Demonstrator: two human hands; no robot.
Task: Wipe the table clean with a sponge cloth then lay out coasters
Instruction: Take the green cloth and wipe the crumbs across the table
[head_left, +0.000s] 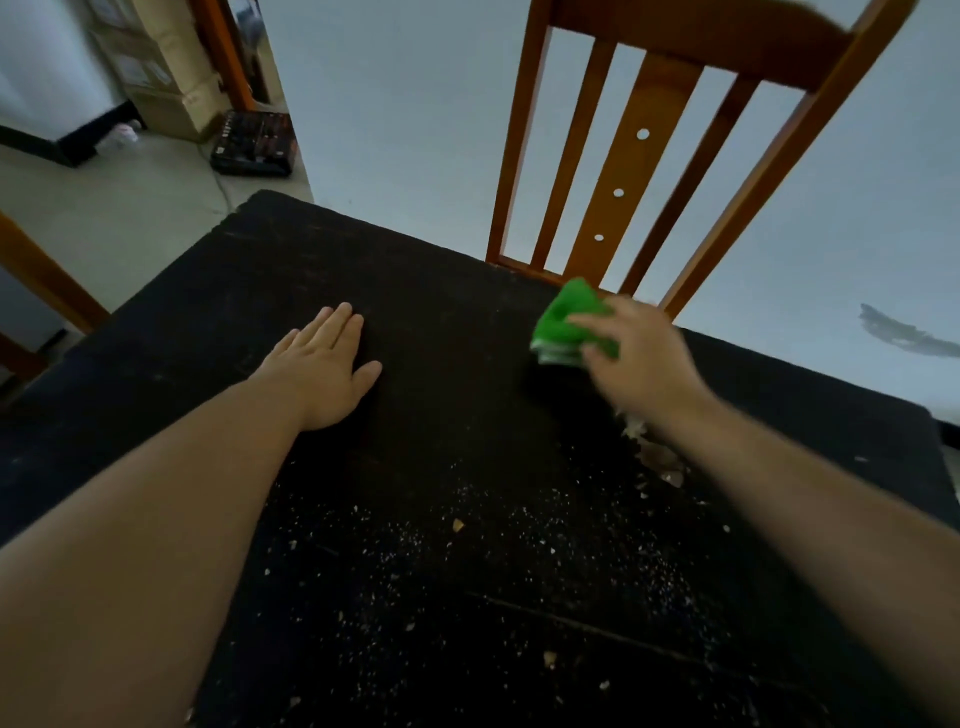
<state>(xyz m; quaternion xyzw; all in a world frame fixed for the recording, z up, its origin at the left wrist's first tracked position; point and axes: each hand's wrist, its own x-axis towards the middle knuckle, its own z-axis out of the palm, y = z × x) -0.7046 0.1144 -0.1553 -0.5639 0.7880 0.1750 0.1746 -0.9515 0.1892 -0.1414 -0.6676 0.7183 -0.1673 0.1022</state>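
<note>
Sponge cloth (569, 325) in right hand (641, 358), near table's (441, 291) far edge.

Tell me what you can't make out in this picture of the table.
Head view:
- Green cloth: near half hidden by the blurred right hand.
- Table: near edge cut off by the frame.
- Crumbs: partly hidden under the right forearm.
- Coasters: none in view.
- Left hand: palm side hidden, flat on the table.
</note>
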